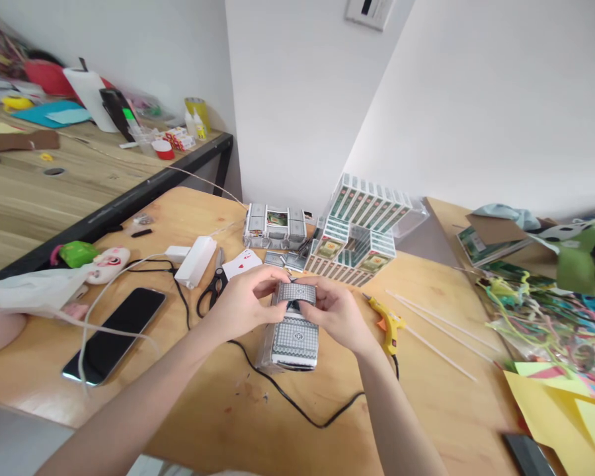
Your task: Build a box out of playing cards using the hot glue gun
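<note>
A box-like block covered in grey-patterned playing cards (295, 340) stands on the table in front of me. At its far end, my left hand (258, 297) grips the left side of a curved playing card (299, 292), thumb and fingers closed. My right hand (331, 309) pinches the same card from the right. A small dark gap shows under the card's near edge between the two thumbs. Whether the card is fixed to the block, I cannot tell. The fingertips behind the card are partly hidden.
Behind are a card-covered structure (276, 226) and stacked card boxes (369, 205). A yellow glue gun (389, 325) and white sticks (441, 352) lie right; black scissors (213, 287), a phone (116, 336) and a white adapter (196, 262) lie left. A black cable (297, 411) crosses the front.
</note>
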